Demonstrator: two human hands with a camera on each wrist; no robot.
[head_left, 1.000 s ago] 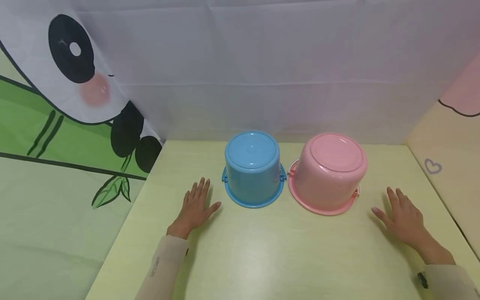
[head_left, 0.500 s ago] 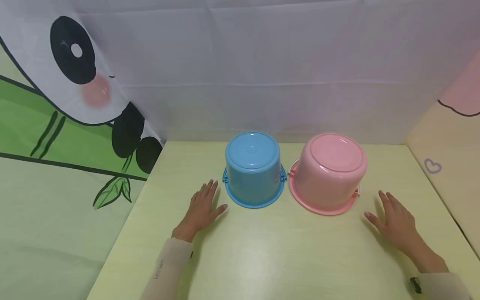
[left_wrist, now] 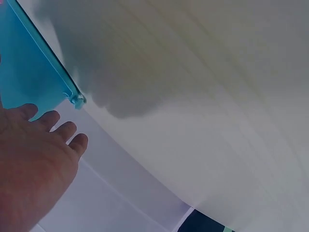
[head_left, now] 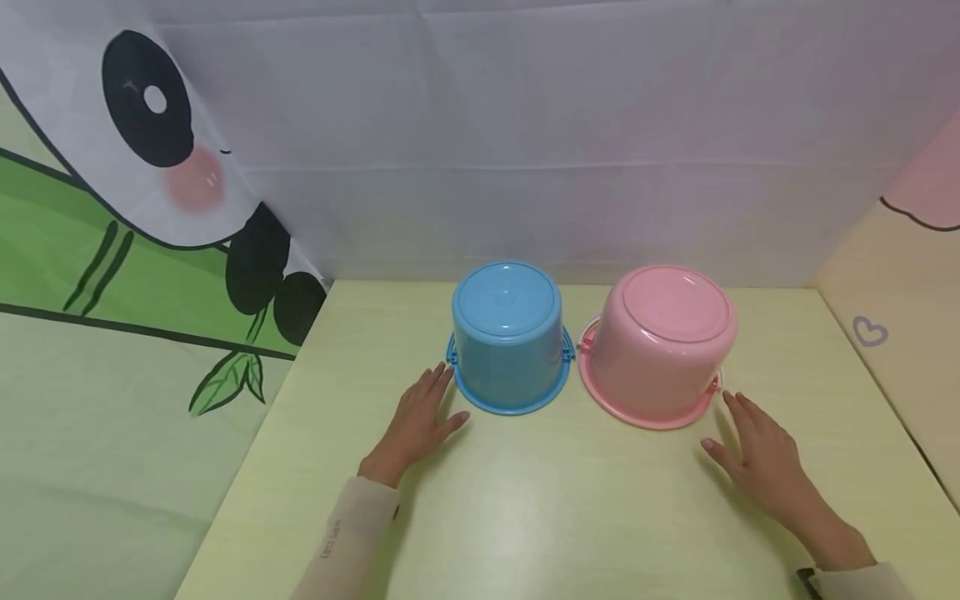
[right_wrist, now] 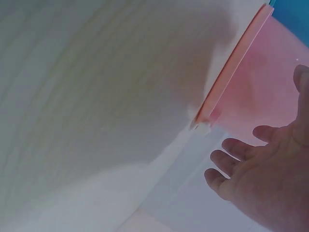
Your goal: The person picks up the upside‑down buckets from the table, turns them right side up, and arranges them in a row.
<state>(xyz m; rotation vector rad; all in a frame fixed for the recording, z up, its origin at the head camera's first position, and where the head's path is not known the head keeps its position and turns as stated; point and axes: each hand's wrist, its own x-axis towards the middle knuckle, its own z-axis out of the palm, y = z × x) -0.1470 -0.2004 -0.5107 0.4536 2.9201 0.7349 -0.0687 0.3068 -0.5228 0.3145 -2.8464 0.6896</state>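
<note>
Upside down on the table stands a blue bucket (head_left: pixel 507 358), its base facing up and its handle lugs at the rim. Right of it is a larger pink bucket (head_left: pixel 660 367), also inverted, with a white handle low around its rim. My left hand (head_left: pixel 420 425) is at the blue bucket's left front, fingers extended, fingertips right by the handle lug; the left wrist view shows the palm (left_wrist: pixel 36 159) facing the bucket. My right hand (head_left: pixel 761 458) is at the pink bucket's right front, fingers spread and relaxed, fingertips close to its rim. Both hands hold nothing.
The pale yellow-green table (head_left: pixel 517 517) extends in front of the buckets. A whitish cloth backdrop (head_left: pixel 525 150) rises behind its far edge. Printed panels border both sides, the left with a cartoon face and green leaves (head_left: pixel 228 383), the right with a heart (head_left: pixel 870 331).
My left hand has moved rightward to the blue bucket, while my right hand has come leftward toward the pink one. Both buckets have stayed in place.
</note>
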